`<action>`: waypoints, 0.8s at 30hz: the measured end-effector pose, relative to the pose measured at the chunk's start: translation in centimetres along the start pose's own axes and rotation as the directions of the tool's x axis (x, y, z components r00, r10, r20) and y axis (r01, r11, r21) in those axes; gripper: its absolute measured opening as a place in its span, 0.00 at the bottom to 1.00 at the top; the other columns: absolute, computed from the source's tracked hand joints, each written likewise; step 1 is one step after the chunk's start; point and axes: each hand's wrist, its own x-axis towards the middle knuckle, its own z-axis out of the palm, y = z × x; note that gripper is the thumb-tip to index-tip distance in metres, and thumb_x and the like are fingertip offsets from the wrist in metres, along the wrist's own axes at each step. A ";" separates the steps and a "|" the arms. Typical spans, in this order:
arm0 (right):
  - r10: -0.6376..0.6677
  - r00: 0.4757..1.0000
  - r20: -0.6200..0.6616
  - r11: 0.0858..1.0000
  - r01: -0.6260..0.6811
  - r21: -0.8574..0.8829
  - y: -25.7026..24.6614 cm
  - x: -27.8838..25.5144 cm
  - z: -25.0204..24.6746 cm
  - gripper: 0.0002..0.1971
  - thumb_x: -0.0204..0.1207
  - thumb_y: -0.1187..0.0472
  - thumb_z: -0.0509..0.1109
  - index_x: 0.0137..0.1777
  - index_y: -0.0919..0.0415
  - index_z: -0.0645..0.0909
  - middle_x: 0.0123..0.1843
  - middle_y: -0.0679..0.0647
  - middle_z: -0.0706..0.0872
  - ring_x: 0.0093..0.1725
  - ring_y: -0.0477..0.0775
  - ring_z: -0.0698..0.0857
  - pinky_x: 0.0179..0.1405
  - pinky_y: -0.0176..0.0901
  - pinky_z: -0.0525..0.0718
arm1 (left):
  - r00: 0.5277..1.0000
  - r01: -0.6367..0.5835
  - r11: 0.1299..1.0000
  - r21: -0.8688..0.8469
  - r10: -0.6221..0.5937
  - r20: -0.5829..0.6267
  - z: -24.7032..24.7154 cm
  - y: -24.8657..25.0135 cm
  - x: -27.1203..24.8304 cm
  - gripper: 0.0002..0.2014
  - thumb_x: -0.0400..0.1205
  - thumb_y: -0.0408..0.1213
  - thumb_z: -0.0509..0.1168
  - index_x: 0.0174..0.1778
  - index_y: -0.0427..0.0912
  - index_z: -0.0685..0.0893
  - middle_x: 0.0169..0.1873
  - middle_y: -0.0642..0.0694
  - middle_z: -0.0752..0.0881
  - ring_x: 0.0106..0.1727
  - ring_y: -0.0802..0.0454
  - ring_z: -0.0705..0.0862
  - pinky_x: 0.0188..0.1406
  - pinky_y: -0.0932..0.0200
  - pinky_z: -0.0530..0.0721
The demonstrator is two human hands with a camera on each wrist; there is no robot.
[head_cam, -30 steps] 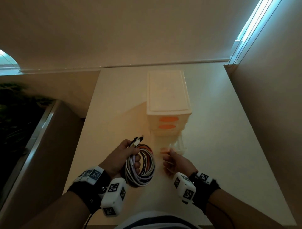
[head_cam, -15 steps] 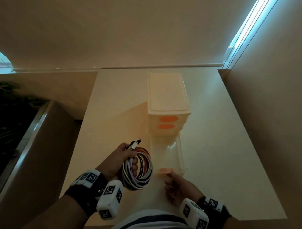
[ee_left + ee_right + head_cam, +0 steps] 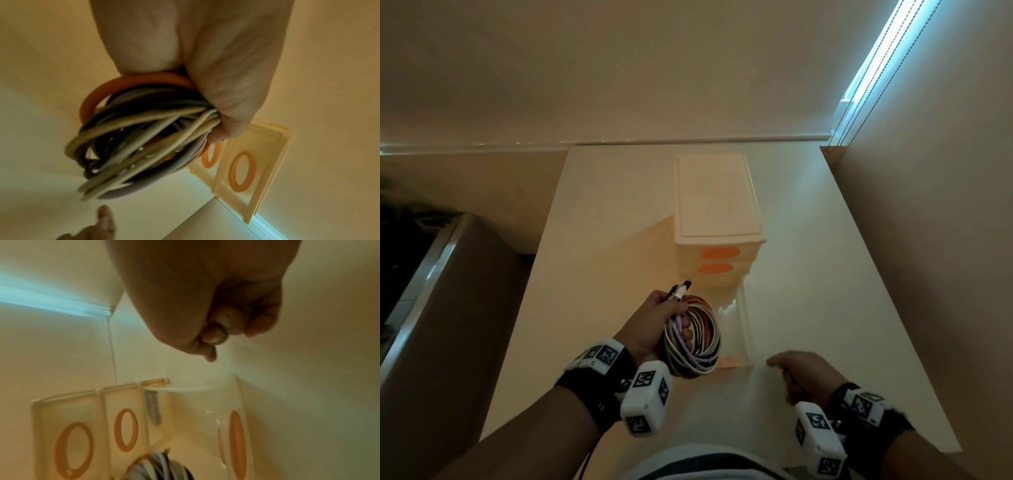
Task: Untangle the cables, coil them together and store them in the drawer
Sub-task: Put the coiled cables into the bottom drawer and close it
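Observation:
My left hand grips a coil of white, black, orange and lilac cables, with the plugs sticking up past my thumb. The coil hangs over the left side of the bottom drawer, which is clear plastic and stands pulled out of the cream drawer unit. The drawer's front carries an orange oval handle. My right hand hovers just right of that front, off the drawer, its fingers loosely curled and holding nothing.
The drawer unit stands mid-table on a pale tabletop; its two upper drawers are closed. A wall and a window blind run along the right. A dark ledge lies beyond the table's left edge.
My right hand pulled the bottom drawer out toward me, then let go of its handle and moved right. My left hand brought the coil over the open drawer.

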 end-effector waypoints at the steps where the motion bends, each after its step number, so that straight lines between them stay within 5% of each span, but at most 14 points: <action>1: -0.101 0.992 -0.081 0.994 0.103 0.021 -0.5 0.4 -0.6 0.08 0.83 0.65 0.69 0.45 0.69 0.83 0.27 0.55 0.73 0.23 0.52 0.71 0.27 0.42 0.73 | 1.000 0.001 1.000 0.015 -0.001 -0.012 0.7 -0.1 0.8 0.11 0.88 0.27 0.61 0.49 0.43 0.65 0.28 0.35 0.77 0.23 0.43 0.77 0.25 0.51 0.81; 4: -0.430 0.891 -0.148 0.903 0.426 -0.060 -2.5 1.4 -0.7 0.08 0.84 0.56 0.70 0.60 0.53 0.83 0.46 0.57 0.84 0.38 0.54 0.85 0.44 0.55 0.88 | 0.999 -0.003 0.993 0.115 0.008 -0.041 2.7 -0.3 3.3 0.12 0.86 0.28 0.65 0.52 0.42 0.67 0.30 0.34 0.77 0.26 0.41 0.79 0.31 0.46 0.83; 6: -0.610 0.791 -0.048 0.785 0.596 -0.170 -3.5 1.7 -0.4 0.18 0.81 0.48 0.71 0.71 0.44 0.78 0.58 0.51 0.83 0.52 0.48 0.87 0.54 0.49 0.88 | 0.999 -0.013 0.980 0.199 0.022 -0.041 4.0 -0.4 4.4 0.13 0.83 0.30 0.68 0.56 0.40 0.69 0.31 0.32 0.79 0.27 0.39 0.81 0.34 0.44 0.84; 8: -0.713 0.695 0.092 0.659 0.709 -0.251 -3.8 2.0 -0.1 0.31 0.77 0.37 0.69 0.80 0.40 0.70 0.68 0.43 0.75 0.66 0.39 0.79 0.60 0.36 0.81 | 0.998 0.002 0.957 0.291 0.016 -0.062 5.0 -0.5 5.2 0.16 0.81 0.32 0.69 0.60 0.34 0.72 0.32 0.33 0.80 0.27 0.39 0.83 0.32 0.47 0.85; 11: -0.749 0.603 0.274 0.499 0.787 -0.363 -3.5 2.7 0.6 0.39 0.73 0.25 0.62 0.83 0.33 0.60 0.81 0.39 0.64 0.81 0.36 0.64 0.76 0.37 0.69 | 0.988 0.084 0.895 0.438 -0.017 -0.154 5.5 -0.4 5.9 0.17 0.83 0.38 0.69 0.60 0.32 0.75 0.38 0.36 0.84 0.27 0.47 0.85 0.30 0.61 0.82; 15: -0.724 0.586 0.363 0.458 0.803 -0.381 -2.7 3.6 1.3 0.38 0.75 0.25 0.61 0.85 0.31 0.57 0.87 0.35 0.55 0.86 0.37 0.57 0.83 0.52 0.67 | 0.987 0.133 0.695 0.707 -0.030 -0.156 4.7 -0.4 6.4 0.20 0.87 0.50 0.62 0.61 0.35 0.82 0.43 0.48 0.83 0.35 0.58 0.83 0.22 0.73 0.75; 17: -0.719 0.575 0.389 0.449 0.813 -0.372 -2.4 3.5 1.4 0.38 0.75 0.24 0.60 0.85 0.29 0.55 0.87 0.34 0.54 0.86 0.37 0.56 0.83 0.54 0.68 | 0.987 0.141 0.692 0.708 -0.042 -0.155 4.8 -0.4 6.7 0.21 0.87 0.52 0.61 0.63 0.37 0.83 0.49 0.46 0.84 0.41 0.55 0.83 0.31 0.66 0.78; 20: -0.726 0.563 0.395 0.445 0.823 -0.353 -2.2 3.4 1.3 0.39 0.75 0.23 0.59 0.85 0.29 0.54 0.88 0.35 0.55 0.86 0.38 0.57 0.83 0.55 0.68 | 0.986 0.156 0.710 0.687 -0.070 -0.151 5.2 -0.5 6.6 0.14 0.87 0.49 0.63 0.50 0.42 0.84 0.42 0.47 0.85 0.40 0.51 0.85 0.40 0.61 0.81; 24: -0.729 0.540 0.421 0.436 0.840 -0.322 -2.1 3.1 0.9 0.42 0.70 0.20 0.62 0.83 0.24 0.53 0.88 0.33 0.54 0.86 0.39 0.57 0.82 0.58 0.67 | 0.970 0.244 0.779 0.577 -0.208 -0.129 4.4 -1.5 6.2 0.12 0.82 0.46 0.70 0.37 0.44 0.88 0.39 0.41 0.89 0.54 0.33 0.87 0.70 0.38 0.82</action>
